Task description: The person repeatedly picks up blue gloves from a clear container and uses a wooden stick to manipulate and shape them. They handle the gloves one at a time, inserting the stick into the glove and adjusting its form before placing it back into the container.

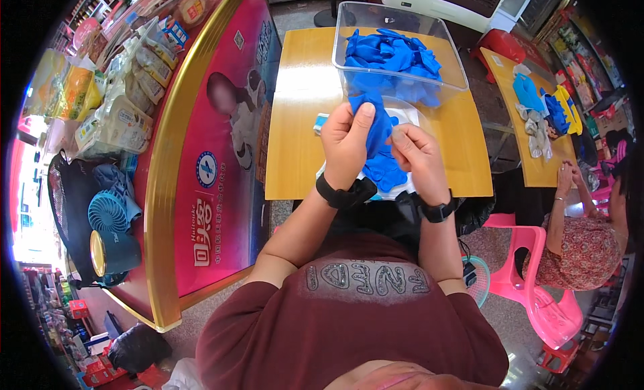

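Note:
My left hand (344, 145) pinches a limp piece of blue cloth (380, 125) between thumb and fingers, holding it up over the table. My right hand (419, 155) is closed in a pinch right beside the cloth's right edge; what its fingertips hold is too small to make out. Below both hands, more blue cloth pieces (384, 173) lie on something white, partly hidden by my hands. Just beyond them stands a clear plastic bin (456, 85), heaped with similar blue pieces (392, 53).
The bin rests on a wooden table (298, 142). A tall pink panel with gold trim (157, 189) stands close on the left. To the right are a pink plastic chair (530, 276), a seated person (583, 252) and a second wooden table (503, 85) with blue, yellow and white items.

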Action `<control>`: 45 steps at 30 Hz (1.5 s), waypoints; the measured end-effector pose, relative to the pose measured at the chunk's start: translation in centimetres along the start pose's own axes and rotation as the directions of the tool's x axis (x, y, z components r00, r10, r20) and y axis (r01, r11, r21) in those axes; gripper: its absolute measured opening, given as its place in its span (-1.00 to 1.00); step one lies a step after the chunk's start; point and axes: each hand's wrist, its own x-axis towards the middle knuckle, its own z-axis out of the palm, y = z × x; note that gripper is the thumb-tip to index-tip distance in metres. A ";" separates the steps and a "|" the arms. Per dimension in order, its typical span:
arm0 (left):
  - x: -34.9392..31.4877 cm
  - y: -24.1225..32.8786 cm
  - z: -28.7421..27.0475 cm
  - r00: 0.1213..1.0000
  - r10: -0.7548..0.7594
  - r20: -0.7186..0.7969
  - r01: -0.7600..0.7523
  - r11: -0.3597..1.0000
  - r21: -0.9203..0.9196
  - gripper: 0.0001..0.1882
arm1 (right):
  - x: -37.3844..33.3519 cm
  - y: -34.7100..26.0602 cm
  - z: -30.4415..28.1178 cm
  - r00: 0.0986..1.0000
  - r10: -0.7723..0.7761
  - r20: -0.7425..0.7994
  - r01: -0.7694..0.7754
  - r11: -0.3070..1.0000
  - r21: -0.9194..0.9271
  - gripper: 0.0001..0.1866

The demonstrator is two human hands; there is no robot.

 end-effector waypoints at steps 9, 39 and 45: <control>0.9 -0.4 -0.3 0.997 -0.035 0.064 0.023 0.984 0.179 -0.81 | 0.4 -0.6 -1.4 0.989 -0.085 -0.117 0.075 0.993 -0.087 -0.73; 3.7 -1.8 -3.4 0.978 -0.206 -0.037 0.208 0.941 0.268 -0.81 | 5.2 4.5 -4.5 0.996 -0.063 0.065 0.088 0.498 -0.863 -0.63; 3.8 -1.0 -3.6 0.978 -0.207 -0.017 0.205 0.951 0.232 -0.81 | 6.1 6.3 -3.0 0.998 0.014 0.062 0.059 0.172 -0.983 -0.78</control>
